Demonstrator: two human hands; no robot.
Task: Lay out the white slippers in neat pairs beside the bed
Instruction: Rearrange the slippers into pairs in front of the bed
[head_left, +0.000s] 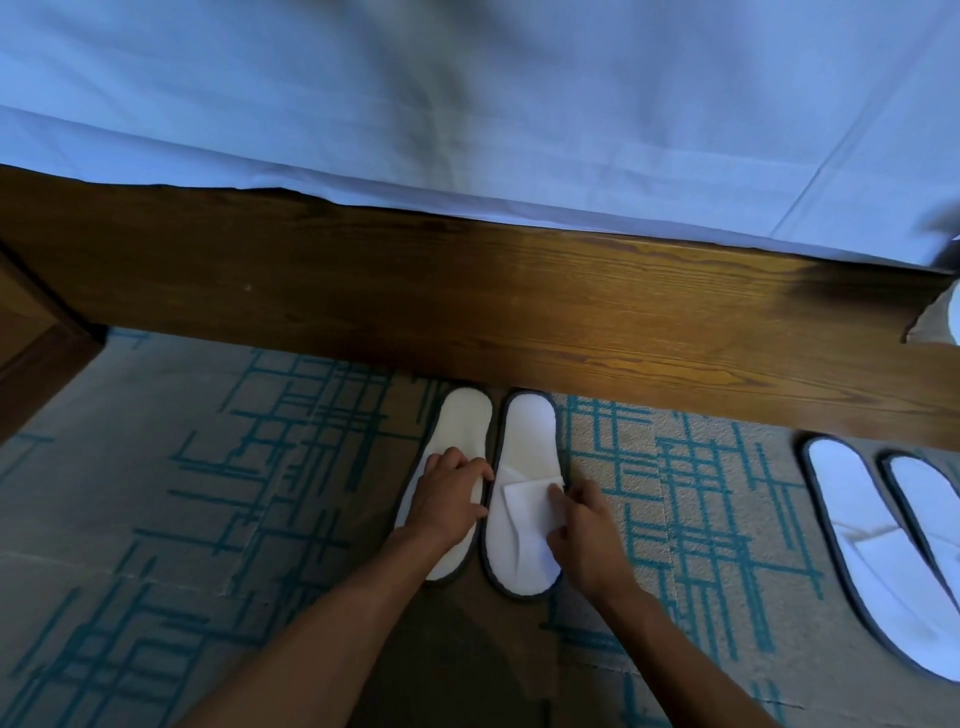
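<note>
Two white slippers with dark trim lie side by side on the carpet, heels toward the bed. My left hand (452, 493) rests with curled fingers on the strap area of the left slipper (464, 421), covering its middle. My right hand (584, 530) pinches the flattened strap of the right slipper (527, 436) at its right edge. A second pair lies at the far right: one slipper (872, 561) in full view, the other slipper (930, 504) cut off by the frame edge.
The wooden bed frame (467, 312) runs across the view just beyond the slippers, with a white sheet (467, 104) hanging over it. A dark wooden corner (31, 353) stands at the left. The patterned carpet (208, 493) stretches left and between the pairs.
</note>
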